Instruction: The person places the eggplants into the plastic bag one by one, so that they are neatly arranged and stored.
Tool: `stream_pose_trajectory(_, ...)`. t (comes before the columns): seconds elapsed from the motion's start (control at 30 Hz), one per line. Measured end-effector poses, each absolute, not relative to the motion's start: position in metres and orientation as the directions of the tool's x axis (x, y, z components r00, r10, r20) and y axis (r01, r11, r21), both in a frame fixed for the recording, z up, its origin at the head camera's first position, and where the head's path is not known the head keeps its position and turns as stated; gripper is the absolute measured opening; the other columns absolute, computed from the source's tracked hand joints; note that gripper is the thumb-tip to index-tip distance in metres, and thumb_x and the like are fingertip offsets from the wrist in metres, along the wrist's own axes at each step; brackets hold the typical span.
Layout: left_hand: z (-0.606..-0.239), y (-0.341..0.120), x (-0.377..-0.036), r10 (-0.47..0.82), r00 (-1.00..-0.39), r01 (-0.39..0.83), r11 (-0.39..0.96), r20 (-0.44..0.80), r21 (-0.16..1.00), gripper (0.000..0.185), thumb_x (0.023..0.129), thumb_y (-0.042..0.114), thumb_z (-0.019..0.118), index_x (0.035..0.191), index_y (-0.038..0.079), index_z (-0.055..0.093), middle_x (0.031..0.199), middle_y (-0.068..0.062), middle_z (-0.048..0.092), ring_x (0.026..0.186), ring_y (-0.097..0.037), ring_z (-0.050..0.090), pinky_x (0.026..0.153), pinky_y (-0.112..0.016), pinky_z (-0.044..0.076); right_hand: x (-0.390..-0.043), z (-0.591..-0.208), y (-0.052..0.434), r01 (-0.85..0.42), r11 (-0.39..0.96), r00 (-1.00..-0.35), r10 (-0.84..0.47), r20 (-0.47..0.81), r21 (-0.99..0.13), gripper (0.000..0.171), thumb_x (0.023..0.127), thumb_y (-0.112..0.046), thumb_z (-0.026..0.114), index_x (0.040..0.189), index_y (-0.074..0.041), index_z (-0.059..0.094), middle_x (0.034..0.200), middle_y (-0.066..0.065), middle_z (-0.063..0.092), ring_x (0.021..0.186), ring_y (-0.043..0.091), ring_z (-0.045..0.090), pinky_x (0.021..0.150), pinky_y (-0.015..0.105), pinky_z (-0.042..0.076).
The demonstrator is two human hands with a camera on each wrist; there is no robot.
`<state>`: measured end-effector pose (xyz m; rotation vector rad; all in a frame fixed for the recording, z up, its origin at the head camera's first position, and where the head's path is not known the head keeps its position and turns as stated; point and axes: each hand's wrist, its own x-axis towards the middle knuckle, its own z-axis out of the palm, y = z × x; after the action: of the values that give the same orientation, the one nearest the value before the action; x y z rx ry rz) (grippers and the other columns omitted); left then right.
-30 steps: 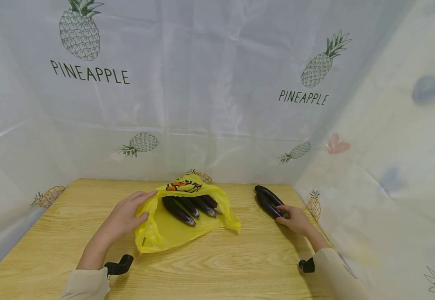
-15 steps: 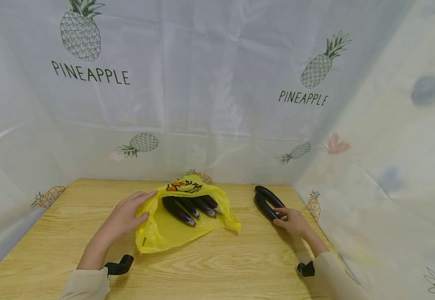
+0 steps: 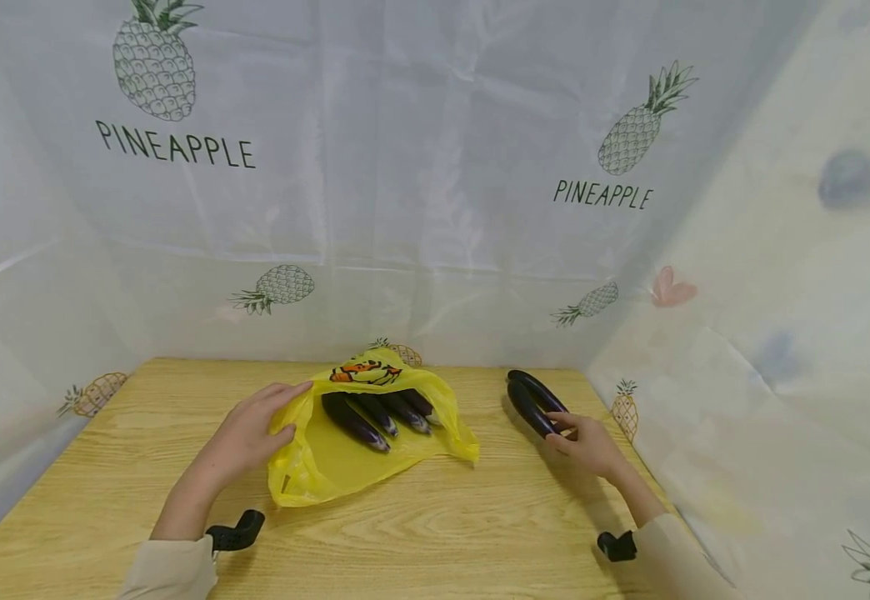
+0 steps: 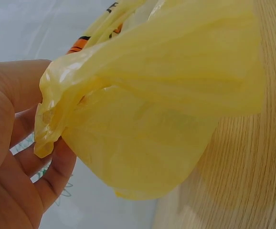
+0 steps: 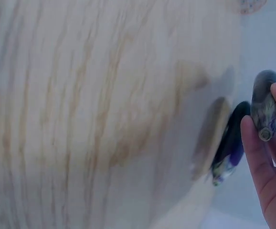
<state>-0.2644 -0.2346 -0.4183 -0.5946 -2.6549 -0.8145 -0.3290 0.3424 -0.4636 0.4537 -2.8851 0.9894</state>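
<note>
My left hand [image 3: 251, 429] grips the left rim of a yellow plastic bag [image 3: 348, 477], whose mouth faces me. In the left wrist view, the bunched film of the bag [image 4: 143, 143] lies between thumb and fingers. Several dark purple eggplants [image 3: 354, 423] rest inside, stem ends toward the opening; their far ends are hidden. Over on the right, my right hand [image 3: 592, 450] pinches the near end of an eggplant [image 3: 528, 406]. A second eggplant [image 3: 543, 389] lies right beside it on the table. The right wrist view shows the held eggplant [image 5: 267, 107] between thumb and fingers.
The wooden table [image 3: 435, 533] ends at a pale pineapple-print curtain [image 3: 405, 208] at the back. Another printed sheet [image 3: 780, 350] borders the right edge. A black wrist mount [image 3: 236, 532] sits on the left forearm, and another black mount [image 3: 617, 547] on the right.
My right hand has shifted slightly left and toward me, its fingers now on the near end of the left eggplant, which has shifted slightly left. The left hand and bag stay put.
</note>
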Motion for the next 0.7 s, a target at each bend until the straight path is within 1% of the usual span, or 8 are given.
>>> stream_pose_trajectory(0.1, -0.418, -0.235, -0.264, 0.3, -0.867, 0.472, 0.751, 0.397, 0.462, 0.066, 0.094, -0.002, 0.072, 0.157, 0.007, 0.052, 0.139, -0.016, 0.064, 0.122, -0.04, 0.064, 0.098, -0.06, 0.055, -0.322, -0.456, 0.336, -0.303, 0.74, -0.952, -0.26, 0.161, -0.6, 0.05, 0.102, -0.022, 0.073, 0.146, -0.001, 0.062, 0.126, 0.025, 0.071, 0.093, 0.027, 0.076, 0.069, 0.033, 0.062)
stream_pose_trajectory(0.27, -0.417, -0.235, -0.263, 0.304, -0.866, 0.475, 0.746, 0.397, 0.466, 0.066, 0.094, -0.002, 0.072, 0.157, 0.007, 0.053, 0.138, -0.016, 0.064, 0.122, -0.041, 0.064, 0.098, -0.061, 0.056, -0.31, -0.444, 0.323, -0.343, 0.739, -0.939, -0.28, 0.199, -0.58, 0.049, 0.102, -0.024, 0.073, 0.145, -0.003, 0.064, 0.123, 0.02, 0.073, 0.087, 0.021, 0.075, 0.063, 0.029, 0.057)
stream_pose_trajectory(0.33, -0.417, -0.234, -0.263, 0.304, -0.864, 0.477, 0.747, 0.4, 0.463, 0.067, 0.094, -0.002, 0.073, 0.156, 0.007, 0.053, 0.138, -0.015, 0.064, 0.121, -0.04, 0.064, 0.097, -0.061, 0.056, -0.306, -0.439, 0.316, -0.362, 0.733, -0.932, -0.29, 0.216, -0.577, 0.048, 0.102, -0.023, 0.074, 0.145, -0.004, 0.065, 0.12, 0.018, 0.074, 0.085, 0.022, 0.075, 0.062, 0.027, 0.055)
stream_pose_trajectory(0.4, -0.416, -0.234, -0.263, 0.306, -0.863, 0.48, 0.746, 0.403, 0.461, 0.067, 0.093, -0.002, 0.073, 0.156, 0.008, 0.053, 0.138, -0.015, 0.064, 0.121, -0.04, 0.065, 0.097, -0.061, 0.056, -0.303, -0.435, 0.31, -0.38, 0.721, -0.925, -0.302, 0.231, -0.579, 0.047, 0.102, -0.022, 0.074, 0.144, -0.005, 0.065, 0.118, 0.016, 0.074, 0.084, 0.025, 0.075, 0.063, 0.027, 0.055)
stream_pose_trajectory(0.5, -0.416, -0.234, -0.263, 0.307, -0.86, 0.483, 0.747, 0.407, 0.457, 0.067, 0.093, -0.002, 0.074, 0.156, 0.008, 0.054, 0.137, -0.015, 0.065, 0.12, -0.039, 0.065, 0.095, -0.06, 0.057, -0.297, -0.43, 0.3, -0.392, 0.703, -0.92, -0.309, 0.242, -0.594, 0.046, 0.101, -0.021, 0.075, 0.144, -0.008, 0.066, 0.119, 0.015, 0.073, 0.085, 0.021, 0.075, 0.066, 0.027, 0.058)
stream_pose_trajectory(0.63, -0.415, -0.233, -0.264, 0.307, -0.861, 0.482, 0.748, 0.406, 0.456, 0.067, 0.092, -0.003, 0.074, 0.156, 0.008, 0.054, 0.137, -0.016, 0.065, 0.113, -0.035, 0.066, 0.089, -0.052, 0.057, -0.291, -0.425, 0.287, -0.421, 0.675, -0.907, -0.329, 0.264, -0.605, 0.046, 0.1, -0.021, 0.076, 0.144, -0.011, 0.068, 0.122, 0.014, 0.073, 0.087, 0.012, 0.074, 0.07, 0.027, 0.06)
stream_pose_trajectory(0.7, -0.415, -0.233, -0.264, 0.307, -0.862, 0.48, 0.75, 0.404, 0.454, 0.067, 0.092, -0.003, 0.075, 0.156, 0.008, 0.054, 0.136, -0.016, 0.065, 0.112, -0.033, 0.066, 0.087, -0.05, 0.057, -0.288, -0.424, 0.28, -0.451, 0.656, -0.892, -0.357, 0.278, -0.605, 0.046, 0.099, -0.02, 0.076, 0.143, -0.01, 0.068, 0.124, 0.015, 0.074, 0.088, 0.012, 0.075, 0.072, 0.026, 0.061)
